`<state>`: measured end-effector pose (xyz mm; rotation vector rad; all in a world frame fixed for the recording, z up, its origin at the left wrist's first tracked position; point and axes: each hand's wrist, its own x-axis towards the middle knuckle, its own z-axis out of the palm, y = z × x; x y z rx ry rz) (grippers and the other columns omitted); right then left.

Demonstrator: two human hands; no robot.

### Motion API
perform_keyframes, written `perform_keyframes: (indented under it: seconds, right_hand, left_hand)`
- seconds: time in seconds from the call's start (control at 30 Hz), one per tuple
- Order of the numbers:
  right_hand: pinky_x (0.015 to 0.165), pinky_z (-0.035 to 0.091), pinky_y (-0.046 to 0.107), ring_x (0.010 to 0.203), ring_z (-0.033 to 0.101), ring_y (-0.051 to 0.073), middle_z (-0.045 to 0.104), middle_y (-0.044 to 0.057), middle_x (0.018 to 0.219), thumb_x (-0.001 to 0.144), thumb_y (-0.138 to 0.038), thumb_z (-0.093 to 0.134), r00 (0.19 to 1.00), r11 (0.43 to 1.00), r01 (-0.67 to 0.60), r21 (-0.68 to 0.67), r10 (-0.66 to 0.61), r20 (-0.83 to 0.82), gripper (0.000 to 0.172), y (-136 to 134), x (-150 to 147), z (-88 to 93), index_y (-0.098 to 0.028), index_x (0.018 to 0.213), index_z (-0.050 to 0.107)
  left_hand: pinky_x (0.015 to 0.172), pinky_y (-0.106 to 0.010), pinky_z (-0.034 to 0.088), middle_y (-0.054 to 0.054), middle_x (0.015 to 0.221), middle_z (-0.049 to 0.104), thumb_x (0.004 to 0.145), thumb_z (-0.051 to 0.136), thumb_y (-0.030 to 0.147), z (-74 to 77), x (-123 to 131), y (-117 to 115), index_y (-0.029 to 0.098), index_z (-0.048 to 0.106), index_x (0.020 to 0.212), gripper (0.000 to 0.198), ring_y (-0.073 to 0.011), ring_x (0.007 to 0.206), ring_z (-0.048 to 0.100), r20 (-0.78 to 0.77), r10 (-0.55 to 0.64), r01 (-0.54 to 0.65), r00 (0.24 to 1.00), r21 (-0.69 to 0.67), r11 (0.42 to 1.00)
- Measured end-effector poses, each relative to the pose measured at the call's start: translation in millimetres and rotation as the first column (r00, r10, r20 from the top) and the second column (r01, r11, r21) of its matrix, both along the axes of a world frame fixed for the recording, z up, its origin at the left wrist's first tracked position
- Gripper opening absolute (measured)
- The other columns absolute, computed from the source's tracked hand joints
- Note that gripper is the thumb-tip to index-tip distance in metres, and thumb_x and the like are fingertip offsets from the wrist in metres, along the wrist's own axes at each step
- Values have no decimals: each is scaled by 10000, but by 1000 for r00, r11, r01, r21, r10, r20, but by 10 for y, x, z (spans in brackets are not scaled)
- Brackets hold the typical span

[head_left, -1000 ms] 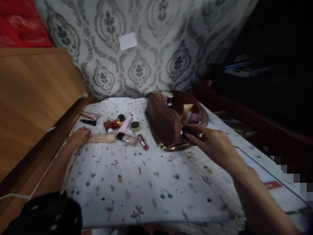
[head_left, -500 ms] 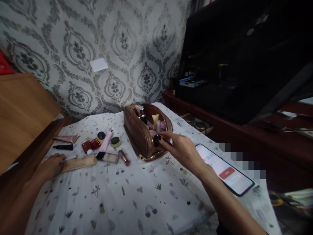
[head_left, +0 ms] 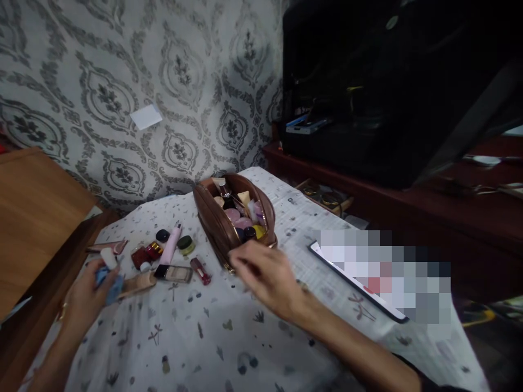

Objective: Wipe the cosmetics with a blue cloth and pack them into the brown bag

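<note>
Left grip (head_left: pixel 89 287) clasps blue-and-white item (head_left: pixel 115 285)

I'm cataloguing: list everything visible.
Cloth: 1, white, foreground
Bag: 1, brown, centre
Contents: many, mixed, inside bag
Phone: 1, dark-edged, right
Tubes: 3, two pink, one beige, left
Bottles: 3, two red, one beige, left
Vial: 1, red, near bag
Jar: 1, green-lidded, near bag
Round item: 1, black, left
Card: 1, white, on wall
Panels: 2, brown left, black right
Left hand: 1, bare, holding blue item
Right hand: 1, bare, near bag

Brown bag (head_left: pixel 216 218), grey-patterned wallpaper (head_left: pixel 180 71), pink tube (head_left: pixel 170 245), motif-printed white cloth (head_left: pixel 229 343)
</note>
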<state>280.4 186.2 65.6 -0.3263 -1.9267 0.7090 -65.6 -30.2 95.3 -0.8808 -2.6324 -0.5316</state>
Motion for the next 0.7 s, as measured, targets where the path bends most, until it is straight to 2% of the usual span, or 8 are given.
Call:
perform_keyframes:
  seconds: [0.07, 0.13, 0.23, 0.33, 0.43, 0.53, 0.6, 0.7]
  right_hand:
    - [701, 537, 274, 759, 654, 155, 702, 60, 875, 971, -233, 460, 978, 981, -184, -58, 189, 85, 225, -151, -150, -34, -198, 987, 682]
    - [779, 547, 304, 837, 658, 173, 694, 103, 1038, 960, -241, 473, 935, 944, -296, -147, 318, 159, 289, -273, -304, -79, -167, 1189, 634]
    - [832, 534, 338, 911, 647, 204, 673, 133, 1102, 935, -281, 513, 883, 875, -401, -270, 448, 141, 425, -366, -475, -186, -128, 1330, 552]
    - [676, 502, 265, 731, 605, 152, 672, 55, 917, 921, -324, 540, 841, 734, -480, -480, 541, -14, 368, -374, -545, -333, -149, 1237, 612]
    - [551, 416, 206, 619, 518, 110, 586, -14, 737, 863, -322, 605, 815, 563, -517, -644, 553, -172, 254, -363, -551, -450, -149, 1041, 660]
    - [530, 387, 199, 601, 510, 107, 543, -28, 689, 838, -319, 615, 815, 495, -513, -702, 537, -218, 185, -368, -539, -485, -154, 913, 651]
    - [522, 381, 206, 572, 518, 112, 532, -34, 658, 836, -310, 610, 819, 508, -491, -708, 547, -176, 173, -376, -529, -474, -159, 904, 657]
    - [531, 363, 216, 554, 499, 114, 516, -44, 617, 817, -264, 626, 850, 607, -415, -678, 525, -50, 126, -381, -509, -446, -167, 875, 681]
  left_hand:
    - [619, -359, 520, -7, 774, 687, 618, 622, 669, 1, 317, 199, 297, 605, 893, 463, -281, 723, 655, 225, -234, 169, 946, 272, 947]
    - [655, -327, 549, -29, 855, 715, 630, 714, 616, -42, 665, 382, 254, 647, 991, 515, -243, 744, 666, 470, -376, 168, 799, 425, 890]
    - [615, -309, 560, -37, 807, 710, 592, 805, 554, -158, 1124, 572, 225, 663, 1015, 555, -227, 690, 672, 670, -482, 146, 565, 493, 857]
    - [637, -314, 572, -54, 843, 715, 601, 822, 517, -279, 1360, 668, 223, 679, 986, 505, -242, 741, 686, 705, -542, 190, 457, 519, 834]
    - [675, -307, 570, -61, 906, 709, 624, 817, 507, -354, 1397, 731, 221, 665, 967, 472, -235, 784, 678, 703, -552, 230, 449, 506, 831]
    - [589, -281, 536, -50, 923, 687, 691, 745, 567, -358, 1410, 806, 251, 604, 1092, 530, -202, 701, 642, 641, -559, 226, 526, 528, 819]
    - [576, -273, 517, -37, 944, 662, 774, 651, 583, -336, 1457, 865, 291, 549, 1163, 497, -195, 710, 627, 514, -596, 240, 617, 598, 765]
    - [549, -259, 474, -3, 790, 610, 858, 550, 549, -314, 1542, 948, 285, 587, 976, 292, -180, 654, 574, 308, -586, 336, 749, 585, 738]
